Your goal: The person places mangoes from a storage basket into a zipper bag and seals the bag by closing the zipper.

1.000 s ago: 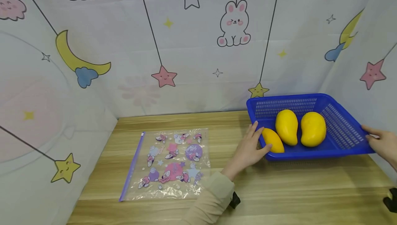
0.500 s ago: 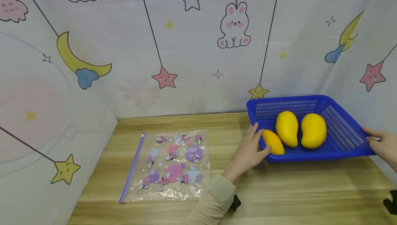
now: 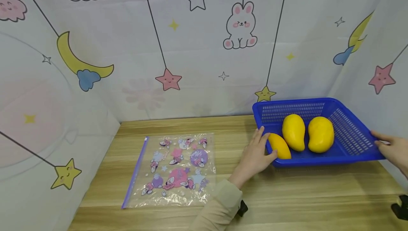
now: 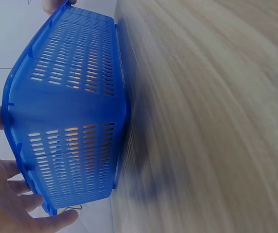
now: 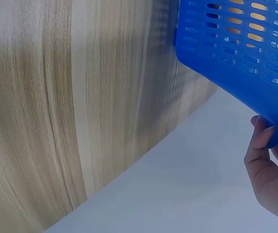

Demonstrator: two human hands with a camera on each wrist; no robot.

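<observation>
Both hands are at a blue plastic basket (image 3: 360,137) at the right of the table, its floor right at the wood surface. My left hand (image 3: 251,160) holds its near left corner, fingers along the left rim and thumb at the front rim. At the near right corner my right hand (image 3: 393,149) pinches the rim between thumb and fingers, as the right wrist view shows with the right hand (image 5: 277,174) there. Inside lie three yellow mangoes: a left mango (image 3: 279,146), a middle mango (image 3: 293,132) and a right mango (image 3: 321,134). The left one is partly hidden by the rim.
A clear zip bag (image 3: 173,169) printed with cartoon figures, with a purple zip strip, lies flat on the wooden table (image 3: 302,199), left of the left forearm. A white curtain (image 3: 204,47) with stars and rabbits stands behind and at both sides.
</observation>
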